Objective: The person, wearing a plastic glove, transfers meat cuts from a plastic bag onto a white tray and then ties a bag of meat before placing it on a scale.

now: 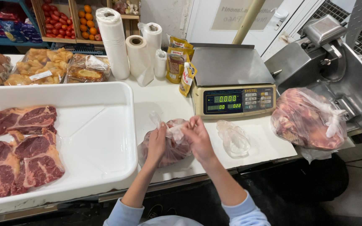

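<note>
One head-worn camera looks steeply down, close over a white counter (164, 104) toward the back wall.

White desk (164, 100) under bright light, wooden fruit shelves (74, 39) behind, white door (231, 21), dark floor (357, 196) below.

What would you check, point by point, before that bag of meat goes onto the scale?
1. Both hands on the bag: left hand and right hand grip the neck of the small meat bag. Ok.
2. Bag tied shut: cannot tell.
3. Scale platform bare: ok.
4. Display at zero: ok.
5. Path free: an empty plastic bag lies beside it, off the scale. Ok.
6. Big meat bag rests at the counter's edge: not ok.
</note>
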